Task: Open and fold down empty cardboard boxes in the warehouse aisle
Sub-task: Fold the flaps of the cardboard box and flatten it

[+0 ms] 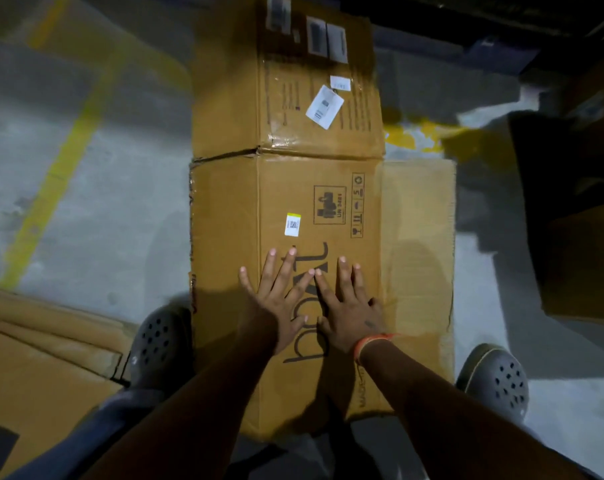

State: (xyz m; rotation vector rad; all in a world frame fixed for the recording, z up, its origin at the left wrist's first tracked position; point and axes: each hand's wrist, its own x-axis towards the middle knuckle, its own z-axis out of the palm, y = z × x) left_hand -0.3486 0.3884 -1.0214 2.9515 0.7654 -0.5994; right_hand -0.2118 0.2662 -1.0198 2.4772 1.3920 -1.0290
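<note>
A brown cardboard box (286, 202) lies flattened on the concrete floor between my feet, with black lettering and a small white sticker on its top face. My left hand (279, 299) presses flat on it with fingers spread and straight. My right hand (349, 306) lies flat right beside it, its fingertips touching those of the left hand; an orange band is on that wrist. One side flap (418, 237) of the box sticks out flat to the right. A second cardboard panel (286, 91) with white labels continues beyond the box, farther from me.
More flattened cardboard (44, 368) is stacked at the lower left beside my left shoe (158, 344). My right shoe (497, 382) stands at the lower right. Dark boxes (570, 237) crowd the right side. A yellow floor line (51, 188) runs on the left.
</note>
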